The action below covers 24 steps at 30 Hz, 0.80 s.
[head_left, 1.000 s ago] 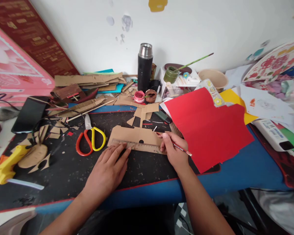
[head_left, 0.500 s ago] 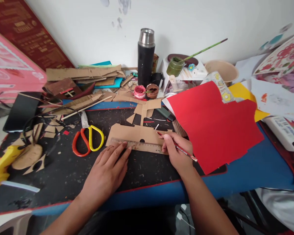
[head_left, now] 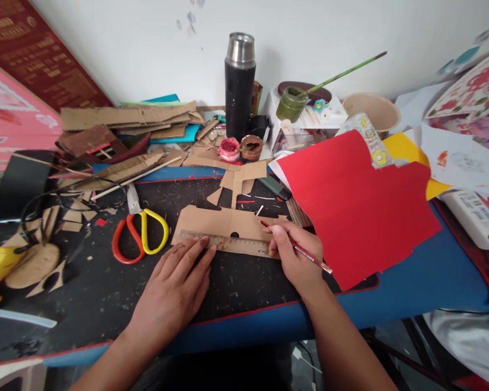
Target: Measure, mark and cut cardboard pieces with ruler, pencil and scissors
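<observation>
A clear ruler (head_left: 238, 245) lies lengthwise across a piece of brown cardboard (head_left: 212, 220) with a small dark hole in it. My left hand (head_left: 175, 288) rests flat on the ruler's left part, fingers stretched out. In my right hand (head_left: 299, 258) a red-and-dark pencil (head_left: 312, 259) is gripped, its tip pointing up and left over the cardboard's right part. The lower fingers of that hand are by the ruler's right end. Whether the pencil tip touches the cardboard I cannot tell. Red sheet paper (head_left: 367, 212) lies just right of my right hand.
Scissors (head_left: 140, 231) with red and yellow handles lie left of the cardboard. A yellow glue gun (head_left: 0, 271) is at the far left. Behind stand a black thermos (head_left: 239, 87), open pots of pink paint (head_left: 229, 149) and brown paint (head_left: 251, 147), and a green paint jar (head_left: 291, 104) holding a brush.
The view has shifted slightly, so objects on the left appear farther left. Both hands, the ruler and the pencil keep nearly the same places on the cardboard.
</observation>
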Each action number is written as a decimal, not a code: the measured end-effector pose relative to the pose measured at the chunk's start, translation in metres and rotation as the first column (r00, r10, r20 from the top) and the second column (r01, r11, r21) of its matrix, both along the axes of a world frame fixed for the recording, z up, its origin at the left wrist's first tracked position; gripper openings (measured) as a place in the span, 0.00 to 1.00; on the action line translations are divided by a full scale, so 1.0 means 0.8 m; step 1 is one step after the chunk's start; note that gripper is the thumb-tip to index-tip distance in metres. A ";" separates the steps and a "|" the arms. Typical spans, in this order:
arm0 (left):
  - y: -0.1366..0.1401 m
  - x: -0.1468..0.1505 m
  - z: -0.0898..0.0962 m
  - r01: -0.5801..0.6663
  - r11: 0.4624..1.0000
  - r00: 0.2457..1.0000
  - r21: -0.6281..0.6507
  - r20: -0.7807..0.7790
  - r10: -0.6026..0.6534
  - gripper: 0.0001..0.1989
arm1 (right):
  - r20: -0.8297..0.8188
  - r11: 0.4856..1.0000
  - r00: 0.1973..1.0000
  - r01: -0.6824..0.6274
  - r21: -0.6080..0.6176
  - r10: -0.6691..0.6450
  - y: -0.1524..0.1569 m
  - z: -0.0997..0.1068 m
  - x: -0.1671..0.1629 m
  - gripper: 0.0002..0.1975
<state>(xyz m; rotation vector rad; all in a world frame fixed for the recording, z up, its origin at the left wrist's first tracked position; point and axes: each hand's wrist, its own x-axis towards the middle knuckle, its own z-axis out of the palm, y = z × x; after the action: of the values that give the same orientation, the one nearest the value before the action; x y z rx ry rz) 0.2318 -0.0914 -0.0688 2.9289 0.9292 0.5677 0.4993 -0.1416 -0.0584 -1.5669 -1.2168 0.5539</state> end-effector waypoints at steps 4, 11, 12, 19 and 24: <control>-0.001 0.000 0.001 0.007 1.000 1.000 0.008 -0.003 -0.007 0.25 | -0.005 1.000 1.000 -0.005 0.000 0.005 0.000 0.000 0.000 0.15; -0.001 0.002 0.004 0.017 0.999 1.000 0.034 -0.013 -0.016 0.22 | -0.007 1.000 1.000 -0.012 0.012 0.012 0.001 0.001 0.000 0.14; -0.001 0.002 0.004 0.015 0.999 1.000 0.034 -0.016 -0.014 0.22 | -0.009 1.000 1.000 -0.013 0.012 0.013 0.001 0.000 0.000 0.14; 0.000 0.002 0.004 0.016 0.999 1.000 0.038 -0.025 -0.015 0.22 | -0.033 1.000 0.999 -0.015 0.009 0.015 -0.003 -0.008 0.001 0.13; 0.000 0.001 0.002 0.017 0.999 0.999 0.028 -0.030 -0.016 0.23 | -0.018 1.000 1.000 -0.012 0.020 0.012 -0.002 -0.007 0.001 0.14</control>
<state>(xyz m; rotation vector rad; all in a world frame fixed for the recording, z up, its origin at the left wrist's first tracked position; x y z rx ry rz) 0.2328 -0.0912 -0.0669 2.9751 0.9062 0.5420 0.4998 -0.1428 -0.0637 -1.5363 -1.2154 0.5608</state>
